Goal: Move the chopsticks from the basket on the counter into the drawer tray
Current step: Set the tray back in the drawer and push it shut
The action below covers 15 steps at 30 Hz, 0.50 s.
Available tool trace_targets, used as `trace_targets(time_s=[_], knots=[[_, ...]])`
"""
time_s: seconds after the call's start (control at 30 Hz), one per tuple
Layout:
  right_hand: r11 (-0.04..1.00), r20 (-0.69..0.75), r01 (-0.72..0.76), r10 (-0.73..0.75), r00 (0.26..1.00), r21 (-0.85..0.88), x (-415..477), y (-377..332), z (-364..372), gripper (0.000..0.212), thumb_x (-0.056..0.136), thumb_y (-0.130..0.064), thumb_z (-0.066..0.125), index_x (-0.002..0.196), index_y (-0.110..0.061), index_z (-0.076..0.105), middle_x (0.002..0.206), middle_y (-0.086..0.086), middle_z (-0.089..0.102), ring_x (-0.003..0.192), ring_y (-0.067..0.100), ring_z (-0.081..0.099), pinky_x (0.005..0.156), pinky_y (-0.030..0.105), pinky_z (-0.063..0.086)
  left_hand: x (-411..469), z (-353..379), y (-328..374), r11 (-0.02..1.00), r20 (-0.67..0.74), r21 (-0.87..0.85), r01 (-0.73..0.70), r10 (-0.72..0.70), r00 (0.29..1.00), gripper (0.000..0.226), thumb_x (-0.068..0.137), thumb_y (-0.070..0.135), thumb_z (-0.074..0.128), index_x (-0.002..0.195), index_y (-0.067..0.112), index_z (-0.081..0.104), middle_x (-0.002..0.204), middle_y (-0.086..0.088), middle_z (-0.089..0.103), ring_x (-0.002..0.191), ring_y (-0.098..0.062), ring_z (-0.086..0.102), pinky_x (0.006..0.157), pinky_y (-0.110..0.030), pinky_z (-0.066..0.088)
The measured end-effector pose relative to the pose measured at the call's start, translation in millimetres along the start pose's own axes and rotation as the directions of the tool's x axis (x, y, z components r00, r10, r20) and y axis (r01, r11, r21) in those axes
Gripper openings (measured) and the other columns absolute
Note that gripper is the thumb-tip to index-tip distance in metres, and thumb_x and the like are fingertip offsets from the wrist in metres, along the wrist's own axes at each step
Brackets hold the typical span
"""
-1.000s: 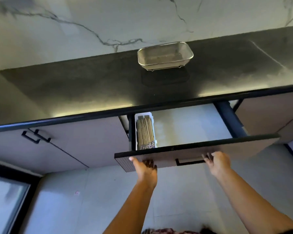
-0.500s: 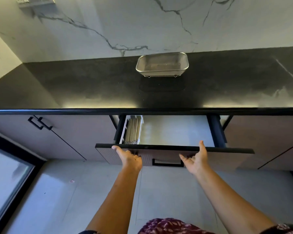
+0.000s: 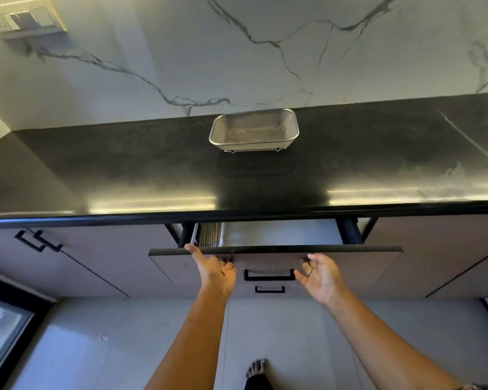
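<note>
two hands press flat against the drawer front, fingers loosely spread and gripping nothing: the left hand with its thumb on the top edge, the right hand beside the black handle. chopsticks lie in the white tray at the drawer's left. the mesh basket sits on the dark counter.

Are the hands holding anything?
No. Both hands are open: left hand and right hand press flat against the drawer front, gripping nothing.
</note>
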State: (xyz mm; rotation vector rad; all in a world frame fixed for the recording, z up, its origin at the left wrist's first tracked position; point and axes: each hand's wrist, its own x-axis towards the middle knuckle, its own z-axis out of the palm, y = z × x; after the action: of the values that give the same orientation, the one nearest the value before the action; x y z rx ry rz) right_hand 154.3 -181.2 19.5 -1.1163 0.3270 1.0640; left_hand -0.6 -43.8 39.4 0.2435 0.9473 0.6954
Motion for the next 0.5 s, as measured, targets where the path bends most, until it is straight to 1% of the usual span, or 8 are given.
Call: trace_targets(time_s=[0.03, 0.07, 0.1, 0.13, 0.2, 0.3, 0.4, 0.5], knots=[[1.0, -0.013, 0.008, -0.008, 1.0, -0.014, 7.9, -2.3, 1.6, 0.019, 0.094, 0.003, 0.038, 0.092, -0.01, 0.052, 0.136, 0.027, 0.044, 0.136, 0.028, 0.039, 0.105, 0.045, 0.038, 4.8, 4.0, 1.9, 1.0, 0.021, -0.021, 0.004, -0.003, 1.0, 0.123, 0.064, 0.09, 0.028, 0.149, 0.006, 0.001, 0.158, -0.014, 0.009, 0.146, -0.031, 0.009, 0.121, -0.041, 0.008], [0.999, -0.016, 0.025, -0.026, 1.0, -0.037, 15.5, -5.4, 3.9, 0.023, 0.092, 0.008, 0.038, 0.092, -0.011, 0.051, 0.134, 0.031, 0.044, 0.138, 0.031, 0.038, 0.106, 0.046, 0.038, 10.3, 8.4, 4.0, 0.999, 0.037, -0.038, 0.006, -0.004, 0.999, 0.122, 0.066, 0.09, 0.026, 0.149, 0.005, 0.001, 0.158, -0.015, 0.009, 0.146, -0.031, 0.009, 0.122, -0.042, 0.006], [0.997, -0.013, 0.052, -0.053, 0.999, -0.06, 22.6, -8.9, 6.4, 0.033, 0.091, 0.013, 0.037, 0.108, -0.01, 0.052, 0.134, 0.028, 0.045, 0.139, 0.032, 0.036, 0.108, 0.046, 0.036, 15.0, 13.6, 6.0, 0.999, 0.043, -0.053, 0.004, -0.001, 0.999, 0.12, 0.067, 0.089, 0.024, 0.149, 0.005, 0.001, 0.158, -0.016, 0.007, 0.147, -0.032, 0.008, 0.122, -0.043, 0.005], [0.994, -0.013, 0.073, -0.074, 0.997, -0.079, 27.6, -12.3, 9.8, 0.051, 0.089, 0.017, 0.036, 0.132, -0.01, 0.044, 0.142, 0.023, 0.041, 0.14, 0.03, 0.035, 0.109, 0.045, 0.035, 18.2, 17.7, 7.9, 0.998, 0.04, -0.064, -0.003, 0.005, 0.999, 0.117, 0.069, 0.088, 0.022, 0.149, 0.006, 0.001, 0.158, -0.016, 0.004, 0.147, -0.033, 0.006, 0.121, -0.044, 0.004], [0.984, 0.012, 0.086, -0.086, 0.996, -0.159, 37.4, -19.7, 19.8, 0.075, 0.088, 0.022, 0.032, 0.152, -0.014, 0.018, 0.157, 0.013, 0.024, 0.144, 0.026, 0.027, 0.108, 0.042, 0.035, 28.3, 26.8, 14.5, 0.997, 0.036, -0.08, -0.011, 0.014, 0.999, 0.112, 0.072, 0.086, 0.019, 0.149, 0.007, 0.002, 0.158, -0.016, 0.003, 0.147, -0.032, 0.006, 0.121, -0.044, 0.004], [0.93, 0.069, 0.093, -0.073, 0.995, -0.355, 52.9, -26.0, 31.3, 0.08, 0.089, 0.022, 0.032, 0.154, -0.017, 0.008, 0.162, 0.004, 0.01, 0.148, 0.027, 0.017, 0.104, 0.036, 0.037, 47.3, 37.7, 24.3, 0.997, 0.051, -0.07, 0.012, -0.008, 0.999, 0.111, 0.072, 0.086, 0.017, 0.15, 0.007, 0.004, 0.159, -0.014, 0.008, 0.147, -0.031, 0.009, 0.121, -0.045, 0.005], [0.853, 0.102, 0.05, 0.003, 0.995, -0.52, 70.9, -23.6, 41.5, 0.083, 0.092, 0.018, 0.037, 0.154, -0.019, -0.002, 0.162, 0.008, 0.001, 0.146, 0.031, 0.019, 0.109, 0.037, 0.035, 64.0, 42.1, 22.3, 0.998, 0.064, -0.035, 0.051, -0.049, 0.997, 0.112, 0.07, 0.088, 0.018, 0.15, 0.011, 0.008, 0.158, -0.011, 0.013, 0.147, -0.029, 0.01, 0.121, -0.047, 0.006], [0.758, 0.075, 0.04, 0.011, 0.997, -0.651, 86.9, -13.5, 46.2, 0.087, 0.092, 0.014, 0.041, 0.153, -0.022, -0.01, 0.162, 0.009, -0.002, 0.146, 0.031, 0.019, 0.116, 0.042, 0.028, 75.5, 40.2, 19.1, 0.997, 0.097, -0.059, 0.054, -0.048, 0.994, 0.11, 0.07, 0.088, 0.019, 0.147, 0.011, 0.027, 0.15, -0.011, 0.038, 0.143, -0.029, 0.027, 0.12, -0.048, 0.011]])
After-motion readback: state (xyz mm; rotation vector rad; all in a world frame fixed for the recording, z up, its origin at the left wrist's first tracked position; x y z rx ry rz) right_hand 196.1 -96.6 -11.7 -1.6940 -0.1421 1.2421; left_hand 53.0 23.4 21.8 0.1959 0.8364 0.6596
